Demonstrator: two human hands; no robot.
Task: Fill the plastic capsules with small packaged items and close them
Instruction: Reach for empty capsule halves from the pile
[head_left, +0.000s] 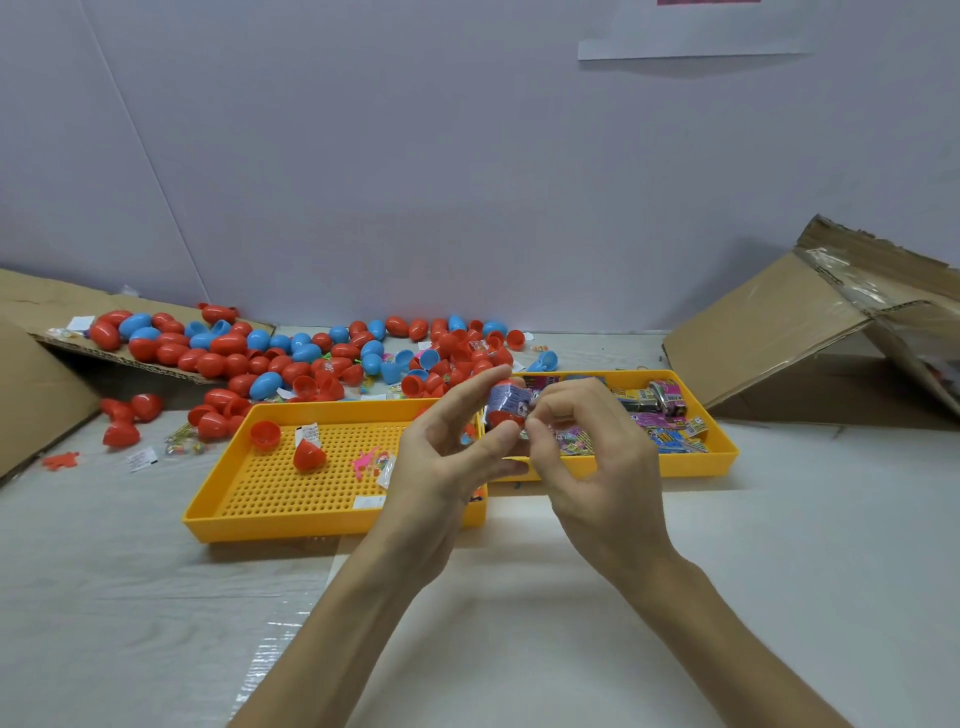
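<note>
Gripping a red capsule half (500, 419) w/ my left hand (447, 460), right hand (592, 452) pinching the purple packet (509, 399) (crumpled) poking from it; 2 yellow trays (332, 527) nearby.

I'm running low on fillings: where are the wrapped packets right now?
Head view: the packets lie in the right yellow tray, just beyond the right hand and left of the tipped cardboard box.

Left forearm rising from 7 o'clock, right forearm from 5 o'clock, wrists converging. Left hand (447, 460) turning palm inward, thumb and fingers (478, 391) pinching capsule half (501, 419), index stretching toward 1 o'clock. Right hand (602, 467) closing in from 3 o'clock, curled fingertips pinching packet (511, 400).
</note>
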